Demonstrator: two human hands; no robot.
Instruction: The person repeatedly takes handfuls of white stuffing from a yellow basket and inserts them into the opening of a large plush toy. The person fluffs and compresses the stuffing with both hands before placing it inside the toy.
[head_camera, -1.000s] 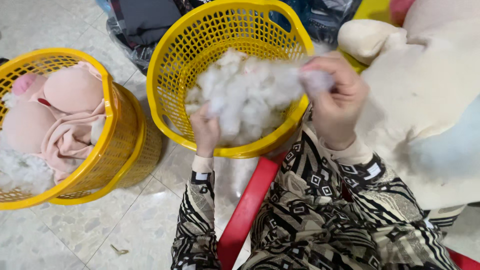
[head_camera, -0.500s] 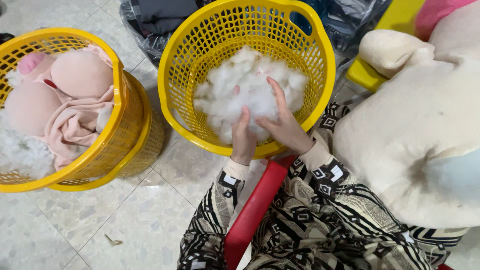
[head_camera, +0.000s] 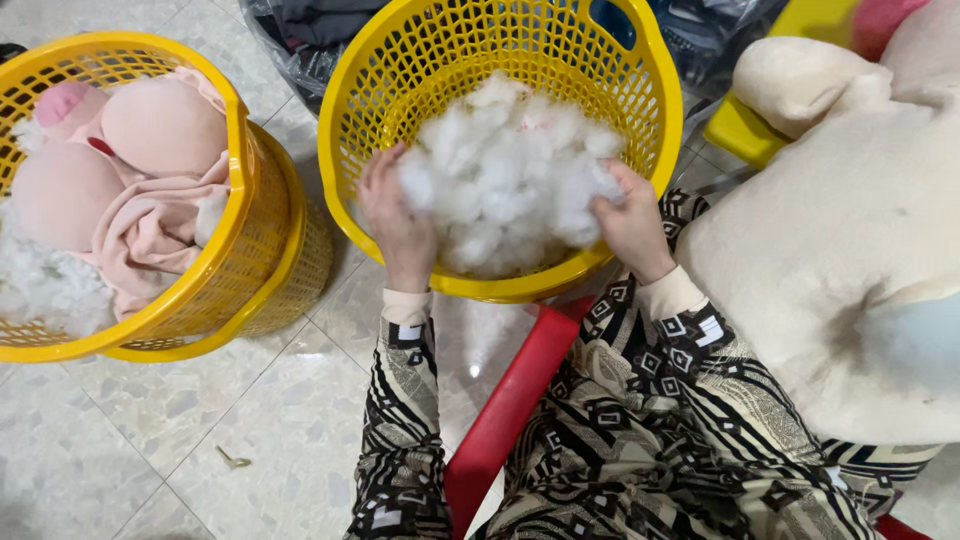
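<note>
A yellow plastic basket (head_camera: 352, 118) stands on the tiled floor in front of me, holding a heap of white stuffing fibre (head_camera: 510, 170). My left hand (head_camera: 397, 222) grips the left side of the heap. My right hand (head_camera: 630, 222) grips its right side. Both hands are inside the basket's near rim, with the fibre bunched between them. A large cream plush toy (head_camera: 840, 260) rests on my lap at the right.
A second yellow basket (head_camera: 245, 230) at the left holds pink plush pieces (head_camera: 150, 160) and some white fibre. A red stool edge (head_camera: 505, 410) shows between my knees. Dark bags lie behind the baskets. A small scrap lies on the floor tiles (head_camera: 235, 460).
A second ago my right hand held a tuft of fibre up near the plush toy. Both hands then came down into the basket and have now spread apart to either side of the heap.
</note>
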